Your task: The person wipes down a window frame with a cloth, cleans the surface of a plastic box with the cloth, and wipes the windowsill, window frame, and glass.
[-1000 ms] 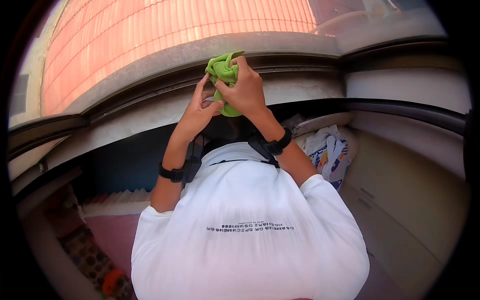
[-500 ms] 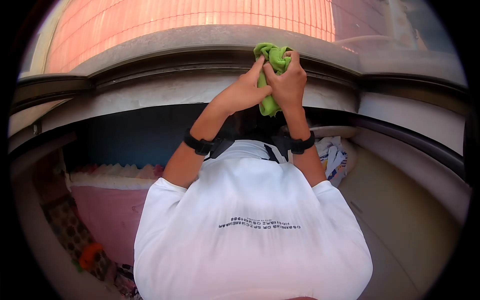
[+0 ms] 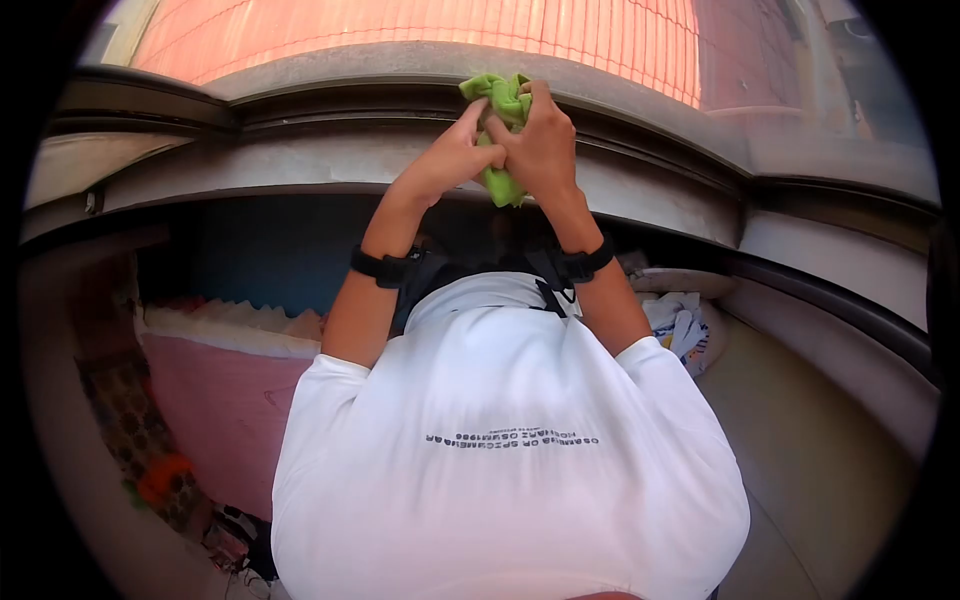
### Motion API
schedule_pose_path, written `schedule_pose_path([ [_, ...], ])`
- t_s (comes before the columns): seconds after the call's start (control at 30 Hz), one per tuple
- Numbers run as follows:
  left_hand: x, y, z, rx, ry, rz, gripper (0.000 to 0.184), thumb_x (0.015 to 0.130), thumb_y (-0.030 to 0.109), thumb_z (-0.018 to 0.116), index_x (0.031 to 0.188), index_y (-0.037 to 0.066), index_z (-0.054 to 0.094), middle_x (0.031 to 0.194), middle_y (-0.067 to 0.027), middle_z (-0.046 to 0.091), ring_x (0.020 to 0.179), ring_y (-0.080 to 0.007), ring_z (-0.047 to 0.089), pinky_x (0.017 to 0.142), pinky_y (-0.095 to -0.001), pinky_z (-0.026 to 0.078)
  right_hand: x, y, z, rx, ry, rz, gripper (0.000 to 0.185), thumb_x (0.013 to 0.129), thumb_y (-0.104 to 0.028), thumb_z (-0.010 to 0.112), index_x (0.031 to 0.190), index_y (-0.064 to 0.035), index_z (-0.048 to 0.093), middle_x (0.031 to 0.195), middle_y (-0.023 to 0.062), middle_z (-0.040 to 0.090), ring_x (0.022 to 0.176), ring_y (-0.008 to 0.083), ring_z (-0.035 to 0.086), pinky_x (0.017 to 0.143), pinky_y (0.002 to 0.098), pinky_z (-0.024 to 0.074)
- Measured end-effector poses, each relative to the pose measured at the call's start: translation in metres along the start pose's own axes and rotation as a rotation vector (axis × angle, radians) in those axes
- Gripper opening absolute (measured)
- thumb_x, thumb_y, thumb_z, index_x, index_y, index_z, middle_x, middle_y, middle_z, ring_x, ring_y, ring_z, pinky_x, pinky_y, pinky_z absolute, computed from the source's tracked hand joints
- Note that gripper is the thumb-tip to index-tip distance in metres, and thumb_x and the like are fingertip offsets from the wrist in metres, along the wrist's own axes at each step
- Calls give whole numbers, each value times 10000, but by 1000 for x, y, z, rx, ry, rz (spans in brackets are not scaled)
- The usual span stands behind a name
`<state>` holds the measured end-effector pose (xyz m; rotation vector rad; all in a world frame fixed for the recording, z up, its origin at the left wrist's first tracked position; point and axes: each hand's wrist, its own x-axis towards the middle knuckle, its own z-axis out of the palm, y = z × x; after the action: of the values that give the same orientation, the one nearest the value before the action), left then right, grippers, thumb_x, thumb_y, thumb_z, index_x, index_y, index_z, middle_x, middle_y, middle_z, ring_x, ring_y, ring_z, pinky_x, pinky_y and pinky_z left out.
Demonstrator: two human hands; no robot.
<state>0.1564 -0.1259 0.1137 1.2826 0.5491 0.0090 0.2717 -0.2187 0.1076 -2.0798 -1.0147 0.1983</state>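
A crumpled green cloth (image 3: 503, 186) lies over the dark window track (image 3: 350, 108), and its lower end hangs against the pale sill. My left hand (image 3: 450, 158) grips the cloth's left side with thumb and fingers. On the other side, my right hand (image 3: 538, 143) is closed on the bunched upper part, its fingers bent over the track. Both hands are close together, the left thumb near the right palm. Some fingertips are hidden in the folds.
Beyond the track is a ledge with an orange-red ribbed roof (image 3: 420, 25) outside. A pink-covered bed (image 3: 215, 410) is at lower left. A patterned white cloth bundle (image 3: 680, 325) lies right of my right arm.
Over the last second both hands and the cloth went right along the track, then back left somewhat. The view has shifted too. Both hands have kept their hold.
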Motion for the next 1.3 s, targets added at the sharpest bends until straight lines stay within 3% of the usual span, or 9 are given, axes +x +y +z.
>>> schedule_pose_path([
  [0.17,52,-22,60,12,-226,46,924,840,127,647,1589,11,119,1014,-114,641,861,-174,641,707,-330,565,-22,42,-59,-149,195,152,430,783,-259,770,1067,-28,543,891,236,690,847,423,693,753,462,538],
  [0.33,8,-6,69,479,-278,114,891,883,221,663,1569,-26,151,880,-193,681,785,-273,653,700,-352,556,-50,25,-78,-24,202,201,378,808,-181,758,1073,-22,539,871,226,698,824,402,706,761,450,545],
  [0.47,-68,8,-3,532,-184,287,403,973,216,641,1313,3,611,816,-134,684,712,-192,636,667,-299,509,-68,17,-59,-62,-21,82,414,805,-135,738,1178,-76,567,1006,185,685,893,397,685,802,465,543],
  [0.5,-101,33,-22,428,50,338,237,950,198,658,1102,26,717,826,-121,686,704,-200,647,697,-303,529,-71,16,-52,-145,-75,-40,446,802,-126,731,1222,-106,580,1085,170,671,937,394,674,817,468,542],
  [0.57,-170,67,-65,307,553,696,168,944,121,688,1069,10,702,797,-9,617,691,-56,532,613,-216,444,-76,17,-43,-205,-163,-99,469,802,-115,721,1251,-139,590,1163,155,635,974,385,661,825,468,543],
  [0.6,-207,78,-93,429,742,951,161,953,130,682,1058,7,685,798,-33,596,674,-80,485,574,-232,403,-73,10,-32,-255,-254,-173,496,801,-105,712,1280,-172,601,1240,140,600,1012,375,647,833,468,543],
  [0.7,-304,108,-118,463,721,1434,425,1030,437,520,1078,39,659,960,-109,588,912,-167,478,737,-319,400,-64,-8,0,-288,-318,-252,477,804,-100,706,1265,-190,627,1296,127,568,1039,361,637,832,457,549],
  [0.9,-347,151,-119,558,535,1455,429,1025,476,473,1064,85,644,981,-103,609,970,-177,470,750,-333,397,-33,-35,10,-308,-467,-356,448,786,-95,700,1219,-205,667,1268,104,586,1046,348,626,815,444,549],
  [1.3,-376,116,-155,492,680,1555,371,1032,415,461,1084,80,614,979,-110,617,851,-180,505,699,-302,411,-59,-76,59,-33,-548,-289,409,827,-141,738,1230,-157,672,1235,136,623,948,360,671,810,413,548],
])
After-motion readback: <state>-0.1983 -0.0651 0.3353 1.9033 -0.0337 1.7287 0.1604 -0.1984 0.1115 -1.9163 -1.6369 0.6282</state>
